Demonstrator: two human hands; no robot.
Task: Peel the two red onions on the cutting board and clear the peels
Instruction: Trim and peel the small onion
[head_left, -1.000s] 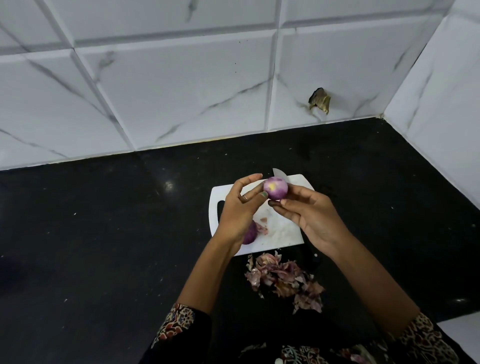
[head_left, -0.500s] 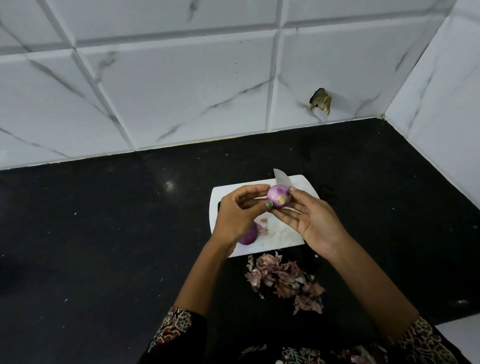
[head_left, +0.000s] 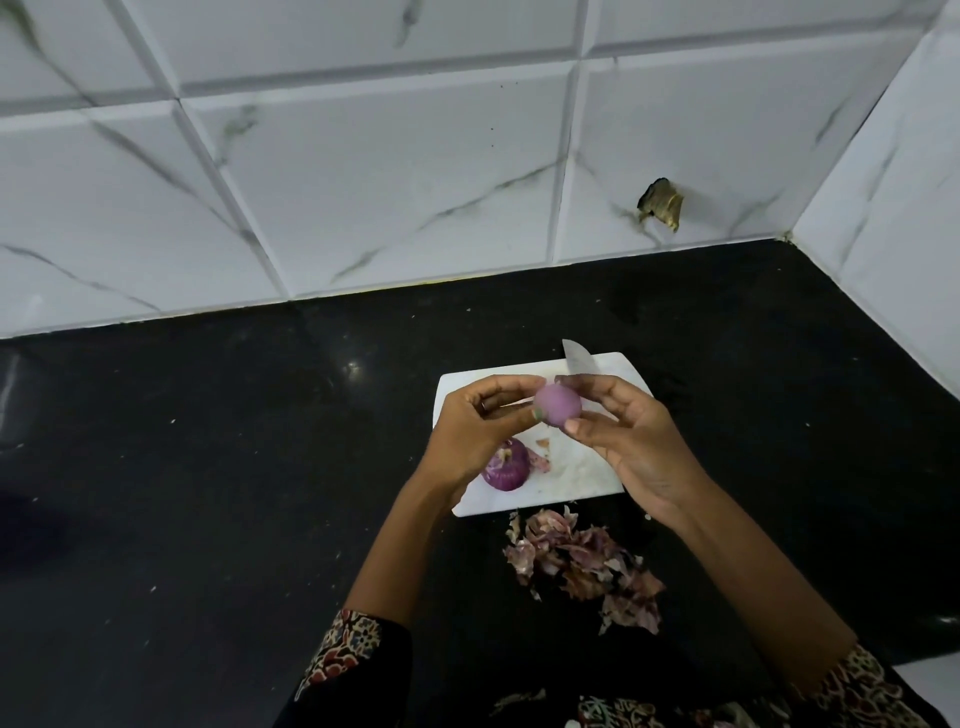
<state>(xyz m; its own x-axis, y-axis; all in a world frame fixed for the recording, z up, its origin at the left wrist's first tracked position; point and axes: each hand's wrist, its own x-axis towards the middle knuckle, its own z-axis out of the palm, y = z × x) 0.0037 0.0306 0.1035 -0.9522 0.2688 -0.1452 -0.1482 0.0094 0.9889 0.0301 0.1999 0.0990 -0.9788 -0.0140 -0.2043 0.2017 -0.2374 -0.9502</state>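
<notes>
Both the left hand and right hand pinch 1 peeled onion above the cutting board, fingers curled around it.

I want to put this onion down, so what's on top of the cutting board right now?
On the cutting board lie the second onion, a few peel scraps, and a knife blade at its far edge. The hands cover the board's middle and the knife's handle.

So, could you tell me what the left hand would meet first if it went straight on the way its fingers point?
Probably the right hand: the left hand points right, across the peeled onion both already hold.
</notes>
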